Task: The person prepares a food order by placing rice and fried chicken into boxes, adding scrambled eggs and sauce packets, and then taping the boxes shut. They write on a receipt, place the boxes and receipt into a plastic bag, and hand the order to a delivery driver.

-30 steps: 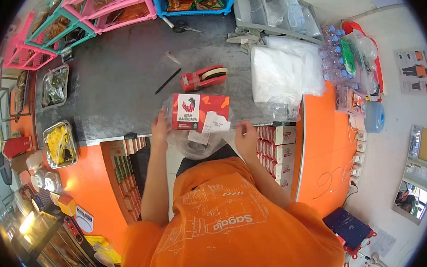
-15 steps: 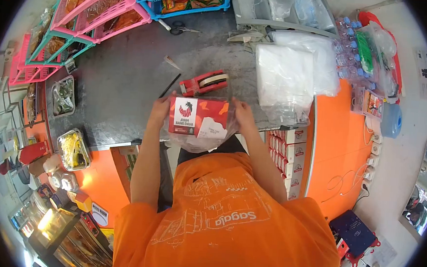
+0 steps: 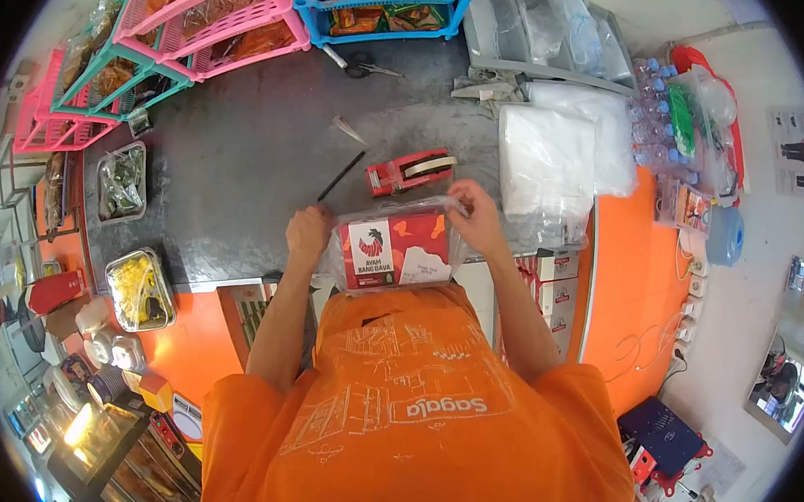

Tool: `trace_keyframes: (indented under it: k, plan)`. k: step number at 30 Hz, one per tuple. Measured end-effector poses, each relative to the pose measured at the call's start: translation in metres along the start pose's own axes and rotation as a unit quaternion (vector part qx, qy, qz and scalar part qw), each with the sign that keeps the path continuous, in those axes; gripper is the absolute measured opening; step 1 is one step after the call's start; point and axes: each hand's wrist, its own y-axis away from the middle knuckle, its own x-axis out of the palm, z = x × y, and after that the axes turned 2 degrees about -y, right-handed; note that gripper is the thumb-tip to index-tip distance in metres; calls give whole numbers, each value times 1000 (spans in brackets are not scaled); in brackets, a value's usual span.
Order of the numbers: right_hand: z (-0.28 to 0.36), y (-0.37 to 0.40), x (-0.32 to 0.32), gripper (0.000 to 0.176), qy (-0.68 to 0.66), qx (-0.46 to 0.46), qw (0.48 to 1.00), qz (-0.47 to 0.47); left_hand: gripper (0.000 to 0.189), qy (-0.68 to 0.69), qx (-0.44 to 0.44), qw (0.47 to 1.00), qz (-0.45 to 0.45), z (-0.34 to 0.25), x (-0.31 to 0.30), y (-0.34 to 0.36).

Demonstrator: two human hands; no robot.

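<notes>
A red and white printed box (image 3: 400, 248) lies inside a clear plastic bag (image 3: 335, 256), close to the front of the orange shirt. My left hand (image 3: 309, 231) is closed on the bag's upper left corner. At the upper right corner, my right hand (image 3: 474, 211) pinches the bag's edge. The bag's top edge stretches between both hands, above the box. Just beyond the bag on the dark counter are a red tape dispenser (image 3: 411, 172) and a black pen (image 3: 341, 175).
Stacked clear plastic bags (image 3: 545, 163) lie at the counter's right. Pink baskets (image 3: 209, 18) and a blue basket (image 3: 384, 11) stand at the back, with scissors (image 3: 367, 66) near them. Trays (image 3: 122, 181) of leaves and yellow food (image 3: 140, 288) sit left.
The bagged box has tilted and sits nearer the shirt. My right hand has risen along the bag's top edge, and my left hand has moved lower relative to the counter.
</notes>
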Motion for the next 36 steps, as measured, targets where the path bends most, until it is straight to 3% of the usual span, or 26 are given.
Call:
trace_keyframes:
  k: [1, 3, 4, 6, 8, 10, 11, 12, 13, 14, 16, 17, 18, 19, 22, 23, 26, 27, 28, 29, 30, 32, 33, 35, 36]
  plan:
    - [13, 6, 4, 23, 1, 6, 1000, 4, 24, 1, -4, 1000, 5, -3, -9, 6]
    - [38, 13, 13, 36, -13, -5, 1000, -25, 20, -12, 19, 994, -111, -14, -29, 16]
    - [44, 17, 14, 36, -15, -2, 1000, -27, 20, -14, 20, 994, -108, -16, -43, 22]
    - [55, 23, 8, 39, 33, -1, 999, -43, 18, 203, 27, 958, -202, -22, -74, 41]
    - [79, 44, 3, 37, 41, 28, 996, -74, 13, 242, -9, 953, -185, -25, -106, 77]
    - [77, 70, -6, 36, 52, 62, 991, -102, 13, 373, -64, 921, -99, -32, -124, 118]
    - [62, 84, -13, 34, 174, 113, 976, -69, 13, 373, -64, 921, -94, -22, -117, 131]
    - [55, 98, -17, 32, 292, 165, 941, -34, 18, 282, -8, 959, -30, -6, -107, 142]
    - [67, 108, -21, 32, 294, 168, 940, -34, 24, 187, 48, 981, 32, -3, -107, 150]
    - [85, 109, -28, 30, 317, 170, 931, -62, 24, 190, 47, 980, 27, -2, -110, 154]
    - [128, 104, -35, 27, 288, 145, 938, -126, 42, 423, -95, 889, 151, -14, -154, 165]
    - [152, 102, -35, 26, 236, 120, 951, -161, 42, 419, -99, 888, 159, -20, -172, 169]
    - [176, 95, -35, 26, 236, 119, 950, -163, 49, 587, -75, 800, 102, -31, -189, 162]
    - [200, 88, -33, 27, 151, 118, 973, -127, 57, 732, -46, 679, 41, -40, -198, 158]
    - [213, 79, -6, 29, 13, 82, 993, -79, 70, 708, 33, 703, 52, -71, -201, 158]
    - [214, 78, 6, 31, -42, 56, 996, -62, 71, 706, -1, 705, 75, -104, -206, 161]
    - [232, 79, 24, 39, 9, 9, 995, 103, 70, 472, 266, 839, 42, -143, -186, 151]
    - [219, 81, 13, 52, 49, -78, 978, 186, 70, 384, 360, 850, 10, -145, -175, 147]
    - [205, 79, 4, 66, 90, -166, 945, 266, 65, 414, 301, 858, 40, -146, -170, 144]
    - [192, 76, 1, 66, 93, -171, 944, 268, 60, 442, 241, 861, 68, -149, -168, 140]
    - [177, 73, -3, 77, 139, -129, 964, 188, 60, 443, 244, 860, 63, -153, -169, 136]
    - [124, 67, 7, 96, 210, -101, 967, 101, 51, 450, 180, 864, 136, -163, -170, 134]
    - [98, 59, 26, 91, 221, -98, 966, 91, 51, 449, 184, 864, 131, -172, -162, 135]
    - [62, 54, 69, 81, 204, -104, 966, 120, 48, 420, 284, 855, 109, -189, -142, 145]
    - [54, 49, 84, 76, 198, -109, 965, 131, 53, 415, 271, 843, 207, -189, -144, 148]
